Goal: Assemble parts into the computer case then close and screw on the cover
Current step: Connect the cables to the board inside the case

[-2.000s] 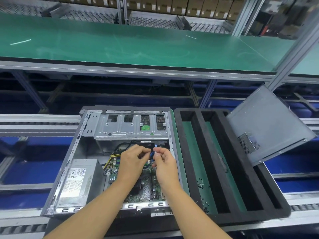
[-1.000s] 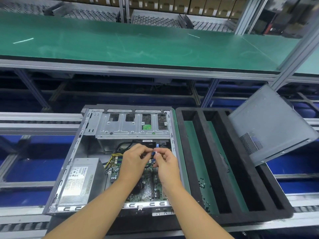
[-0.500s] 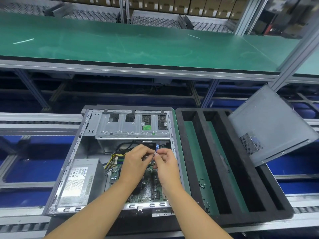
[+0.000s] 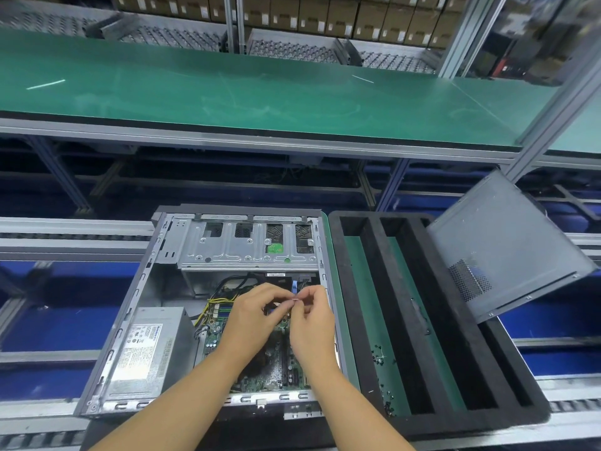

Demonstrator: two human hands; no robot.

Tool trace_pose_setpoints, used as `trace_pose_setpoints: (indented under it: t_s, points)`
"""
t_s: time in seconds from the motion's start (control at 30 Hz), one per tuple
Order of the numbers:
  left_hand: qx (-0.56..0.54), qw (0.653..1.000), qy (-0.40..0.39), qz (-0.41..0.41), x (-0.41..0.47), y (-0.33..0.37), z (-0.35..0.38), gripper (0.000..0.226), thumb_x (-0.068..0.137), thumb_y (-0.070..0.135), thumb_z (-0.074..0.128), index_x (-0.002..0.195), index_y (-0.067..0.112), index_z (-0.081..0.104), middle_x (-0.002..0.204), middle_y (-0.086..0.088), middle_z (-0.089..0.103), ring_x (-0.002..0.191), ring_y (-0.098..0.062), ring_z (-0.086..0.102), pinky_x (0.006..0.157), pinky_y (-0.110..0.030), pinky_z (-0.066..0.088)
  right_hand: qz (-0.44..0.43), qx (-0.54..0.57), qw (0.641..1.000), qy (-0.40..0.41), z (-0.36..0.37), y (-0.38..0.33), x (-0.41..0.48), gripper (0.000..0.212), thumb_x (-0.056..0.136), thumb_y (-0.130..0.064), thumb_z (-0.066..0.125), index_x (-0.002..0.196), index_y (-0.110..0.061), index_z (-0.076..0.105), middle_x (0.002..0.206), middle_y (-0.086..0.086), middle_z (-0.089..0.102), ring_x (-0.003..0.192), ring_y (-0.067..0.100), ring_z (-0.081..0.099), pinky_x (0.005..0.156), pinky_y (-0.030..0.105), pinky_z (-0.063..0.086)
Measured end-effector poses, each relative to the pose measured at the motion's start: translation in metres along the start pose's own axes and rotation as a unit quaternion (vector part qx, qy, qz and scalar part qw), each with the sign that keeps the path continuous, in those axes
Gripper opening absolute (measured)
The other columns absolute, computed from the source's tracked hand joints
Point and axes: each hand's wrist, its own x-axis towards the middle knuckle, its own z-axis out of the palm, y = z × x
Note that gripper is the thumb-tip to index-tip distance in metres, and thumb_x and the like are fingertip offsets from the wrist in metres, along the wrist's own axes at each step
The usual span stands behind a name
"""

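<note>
— Where do we find the computer case?

— We see it at the near left, lying on its side with the open face up. Its cover is off. It leans tilted at the far right, over the right edge of the black foam tray that sits just beside the case.

— And the hands?

— Both reach into the case, above the motherboard. The left hand and the right hand meet fingertip to fingertip. The fingers of each curl inward and pinch the near end of a thin blue cable, which runs away from us toward the drive cage. A small pale bit shows right at the pinch, and we cannot tell what it is.

— What else do we make out inside?

— The power supply sits in the near left corner, label up. Yellow wires loop just left of the left hand. The drive cage spans the far end of the case.

— And the tray?

— It has long slots with green floors. We see small dark screws scattered in the leftmost slot, toward its near end. Beyond all this a green worktop runs across the far side, and cardboard boxes are shelved behind it.
</note>
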Motion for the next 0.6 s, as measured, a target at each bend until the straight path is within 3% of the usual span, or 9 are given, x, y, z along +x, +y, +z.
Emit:
trace_pose_setpoints:
  t_s: [0.13,0.3,0.37,0.47,0.6]
  points:
    - [0.006,1.0,-0.006,-0.012,0.001,-0.003,0.001,0.025,0.08,0.001,0.076,0.093,0.023,0.076,0.09,0.018,0.068,0.086,-0.004,0.066,0.075,-0.013,0.048,-0.04,-0.024,0.999,-0.002,0.0,-0.005,-0.005,0.019,0.093,-0.008,0.061,0.092,-0.024,0.05,0.094,0.001,0.054,0.079,0.009,0.056,0.069,0.028,0.054]
    - [0.015,1.0,-0.014,-0.009,0.001,-0.005,0.002,0.027,0.08,0.0,0.074,0.091,0.024,0.073,0.088,0.02,0.066,0.086,-0.004,0.065,0.075,-0.012,0.048,-0.064,-0.096,0.993,0.0,-0.001,-0.005,-0.006,0.022,0.103,-0.02,0.057,0.084,-0.027,0.05,0.077,-0.003,0.056,0.068,0.004,0.049,0.059,0.019,0.043]
    - [0.006,1.0,-0.011,-0.012,0.001,-0.006,0.002,0.025,0.081,0.003,0.075,0.09,0.026,0.072,0.088,0.02,0.065,0.085,-0.005,0.065,0.074,-0.012,0.048,-0.069,-0.103,0.992,0.0,-0.002,-0.004,-0.005,0.022,0.104,-0.019,0.055,0.082,-0.025,0.052,0.075,0.0,0.056,0.063,0.005,0.046,0.057,0.023,0.041]
    - [-0.007,1.0,-0.011,-0.024,0.002,-0.005,0.005,0.021,0.081,0.005,0.076,0.087,0.025,0.072,0.087,0.019,0.065,0.085,-0.005,0.065,0.074,-0.015,0.048,-0.054,-0.086,0.995,-0.015,-0.006,-0.006,-0.003,0.02,0.103,-0.018,0.055,0.084,-0.021,0.055,0.074,0.004,0.058,0.06,0.006,0.044,0.055,0.025,0.038]
    - [-0.009,0.999,-0.004,-0.048,0.003,-0.005,0.005,0.017,0.079,0.008,0.079,0.083,0.024,0.074,0.083,0.017,0.066,0.082,-0.005,0.064,0.071,-0.014,0.047,-0.018,-0.015,0.999,-0.028,-0.01,-0.008,-0.002,0.02,0.104,-0.016,0.052,0.085,-0.02,0.056,0.065,-0.008,0.05,0.057,0.006,0.041,0.054,0.019,0.035]
